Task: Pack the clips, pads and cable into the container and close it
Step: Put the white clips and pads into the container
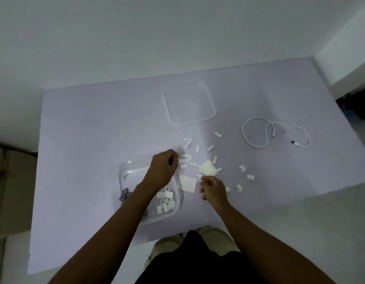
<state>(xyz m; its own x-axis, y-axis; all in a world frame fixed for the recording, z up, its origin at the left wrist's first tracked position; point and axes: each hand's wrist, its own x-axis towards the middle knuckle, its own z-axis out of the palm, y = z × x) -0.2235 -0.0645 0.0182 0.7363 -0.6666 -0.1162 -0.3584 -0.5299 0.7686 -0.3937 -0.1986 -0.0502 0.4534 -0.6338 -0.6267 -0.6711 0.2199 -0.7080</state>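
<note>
Two hands: both reach in from the bottom of the frame over the lilac table [75, 140].
Container [124, 177]: clear and open, lower centre, under the left forearm; white binder clips [166, 199] lie in its right part, grey clips [124, 195] by its left wall.
Right hand [213, 189]: just right of the container, fingers loosely curled, tips at a small white piece; whether it pinches that piece I cannot tell.
Left hand [162, 171]: over the container's far right corner, fingers curled in; whether it grasps anything cannot be told.
Pads [187, 183]: two cream squares on the table, between and just beyond the hands.
Small clips [242, 168]: white, scattered at mid-frame, outside the container.
Cable [275, 132]: white, loosely looped, right of centre, well apart from the container.
Lid [189, 103]: clear, flat on the table, upper centre.
</note>
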